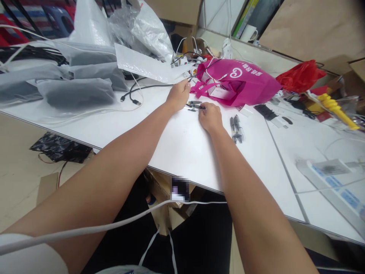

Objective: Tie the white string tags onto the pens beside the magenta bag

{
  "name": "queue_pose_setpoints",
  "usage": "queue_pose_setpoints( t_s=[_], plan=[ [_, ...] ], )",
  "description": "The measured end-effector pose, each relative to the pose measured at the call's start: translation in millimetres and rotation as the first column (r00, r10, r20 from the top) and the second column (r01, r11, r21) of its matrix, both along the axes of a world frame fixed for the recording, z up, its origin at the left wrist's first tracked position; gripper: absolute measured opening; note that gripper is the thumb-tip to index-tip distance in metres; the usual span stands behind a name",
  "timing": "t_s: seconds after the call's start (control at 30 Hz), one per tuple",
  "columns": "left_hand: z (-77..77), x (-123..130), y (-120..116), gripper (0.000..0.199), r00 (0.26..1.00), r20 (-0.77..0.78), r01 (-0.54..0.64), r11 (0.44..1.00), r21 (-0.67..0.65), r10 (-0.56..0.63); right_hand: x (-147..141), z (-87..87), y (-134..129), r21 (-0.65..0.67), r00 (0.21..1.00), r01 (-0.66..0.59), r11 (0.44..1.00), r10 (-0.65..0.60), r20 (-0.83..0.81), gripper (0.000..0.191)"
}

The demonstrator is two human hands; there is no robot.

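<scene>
A pink bag [265,87] is laid on its side on the white surface [182,146], and a small white box [221,92] can be seen in its mouth. Just in front of the bag's left end, a slim dark piece [200,107] is pinched by the right hand [211,116], whose fingers are curled in around it. The left hand [178,95] is held just beside the bag's left end with its fingers drawn together; whether anything is gripped there cannot be told. Several loose dark pieces [194,102] are spread between the hands, near the bag's handles. A bundle of dark pens [237,129] is set in front of the bag, to the right of the right hand. Well to the bag's left, grey pouches [76,95] are lined up, with black cables [137,102] strewn between. A red plastic bag [300,78] is crumpled just to its right.
</scene>
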State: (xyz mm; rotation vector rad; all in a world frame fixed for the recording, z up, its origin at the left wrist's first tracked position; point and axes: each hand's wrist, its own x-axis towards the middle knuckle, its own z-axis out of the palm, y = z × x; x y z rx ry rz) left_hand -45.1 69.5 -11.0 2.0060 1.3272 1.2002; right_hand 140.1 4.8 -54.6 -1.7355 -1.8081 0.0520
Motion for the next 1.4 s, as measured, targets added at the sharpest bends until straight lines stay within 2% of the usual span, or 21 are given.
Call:
queue_pose_setpoints(
  t_s=[0.13,0.27,0.4,0.5,0.6,0.73,0.83,0.97,1.1,1.27,1.4],
  plan=[
    [-5.0,1.3,1.0,0.033,0.999,0.031,0.035,0.999,0.004,-0.036,0.3,2.9,-1.0,0.024,0.999,0.04,0.999,-0.04,0.015,0.018],
    [-12.7,3.1,7.2,0.032,0.994,0.082,0.069,0.997,0.027,-0.071,3.0,2.2,-2.0,0.079,0.998,0.062,0.995,-0.062,0.001,0.01],
    [-16.7,3.6,13.0,0.031,0.993,0.08,0.082,0.996,0.032,-0.084,9.0,0.5,-1.0,0.136,0.999,0.001,0.991,0.005,-0.05,0.006],
    [-17.3,3.6,13.7,0.032,0.994,0.051,0.094,0.995,0.027,-0.095,16.1,-1.1,5.2,0.17,0.977,-0.029,0.985,0.064,-0.205,0.006],
    [-16.1,4.0,8.4,0.03,0.991,0.014,0.131,0.991,0.039,-0.131,25.7,-2.1,15.3,0.177,0.861,0.047,0.983,0.05,-0.506,0.015],
    [-11.0,7.0,-6.9,0.029,0.98,-0.052,0.194,0.98,0.046,-0.192,38.5,3.0,21.5,0.11,0.545,0.131,0.985,0.021,-0.838,0.019],
    [-6.1,11.4,-18.5,0.031,0.969,-0.103,0.229,0.973,0.036,-0.225,44.6,11.7,17.0,0.085,0.347,0.107,0.991,0.043,-0.937,0.019],
    [-1.3,18.1,-30.2,0.035,0.956,-0.144,0.266,0.963,0.04,-0.257,45.9,21.7,8.9,0.093,0.183,0.07,0.993,0.079,-0.98,0.019],
    [2.3,23.5,-40.1,0.036,0.941,-0.182,0.296,0.955,0.036,-0.285,43.6,28.7,4.7,0.118,0.104,0.087,0.989,0.109,-0.989,0.019],
    [4.5,28.2,-48.7,0.034,0.923,-0.224,0.327,0.945,0.027,-0.313,42.3,35.9,-3.0,0.166,0.132,0.039,0.985,0.16,-0.978,0.023],
    [4.0,29.8,-52.1,0.035,0.913,-0.226,0.352,0.936,0.02,-0.339,41.5,35.4,-5.0,0.175,0.1,0.049,0.983,0.169,-0.98,0.017]
  ],
)
